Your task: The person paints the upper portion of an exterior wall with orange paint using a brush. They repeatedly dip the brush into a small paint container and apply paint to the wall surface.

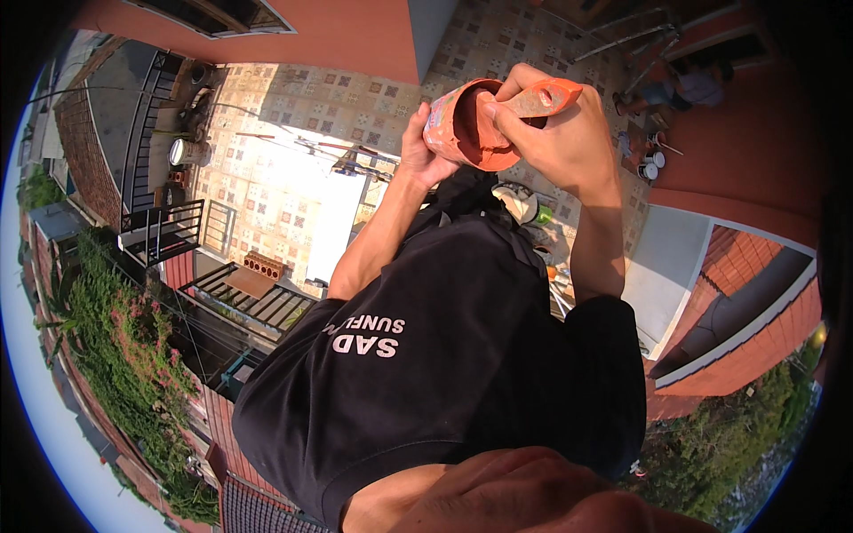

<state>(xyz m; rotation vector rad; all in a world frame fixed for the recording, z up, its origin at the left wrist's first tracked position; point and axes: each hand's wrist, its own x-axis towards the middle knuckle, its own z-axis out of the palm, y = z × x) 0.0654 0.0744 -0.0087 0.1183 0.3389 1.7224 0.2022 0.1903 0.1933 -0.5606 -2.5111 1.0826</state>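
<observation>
My left hand (426, 153) is wrapped around the side of a small paint can (441, 126), which is tilted so that its mouth faces right. Terracotta-coloured paint coats the can's rim and inner wall. A paintbrush (533, 101) is pinched between the thumb and fingers of my right hand (566, 133); its handle, with a hanging hole, points right. The brush head reaches into the can's mouth and is covered in the same paint. Whether its bristles touch the can's wall cannot be told.
Patterned tiles (266, 100) cover the floor. A metal ladder (633, 43) and another person (693, 86) are at the upper right, near several paint pails (655, 159). A white bucket (190, 152) stands at the left. Black railings (160, 233) edge the drop, near a hollow brick (264, 265).
</observation>
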